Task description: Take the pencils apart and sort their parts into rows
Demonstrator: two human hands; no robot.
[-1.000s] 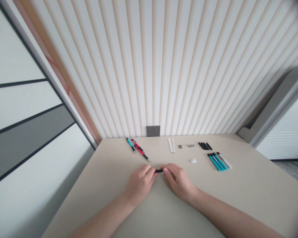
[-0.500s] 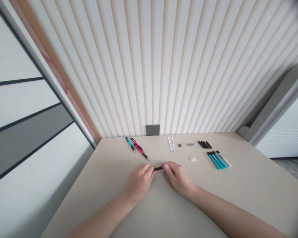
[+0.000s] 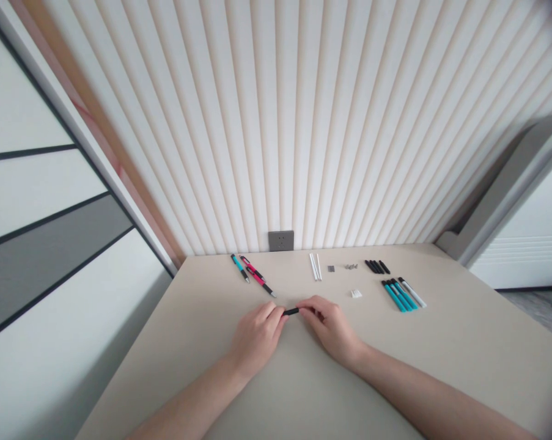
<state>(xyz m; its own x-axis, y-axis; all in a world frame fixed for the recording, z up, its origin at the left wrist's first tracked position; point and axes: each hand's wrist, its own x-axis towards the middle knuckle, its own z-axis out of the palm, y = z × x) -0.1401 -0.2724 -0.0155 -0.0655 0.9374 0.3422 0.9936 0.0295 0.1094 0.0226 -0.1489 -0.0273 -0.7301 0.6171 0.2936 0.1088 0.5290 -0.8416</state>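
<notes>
Black pen piece [image 3: 291, 311] nearer than wall socket [image 3: 281, 241], roughly in line. Left hand [image 3: 257, 335] gripping it; right hand [image 3: 329, 327] fingertips pinching its free end. Left of socket: teal pen [image 3: 240, 268], pink pens [image 3: 260, 281]. Right of socket: white refills [image 3: 313, 267], teal barrels [image 3: 398, 295].

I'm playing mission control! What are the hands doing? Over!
Left hand holds black piece; right hand at its other end. Nothing blocking; nearest pen beyond left hand.

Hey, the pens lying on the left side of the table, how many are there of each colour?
Blue-and-black pen: 1
Pink-and-black pens: 2
Total: 3
</notes>
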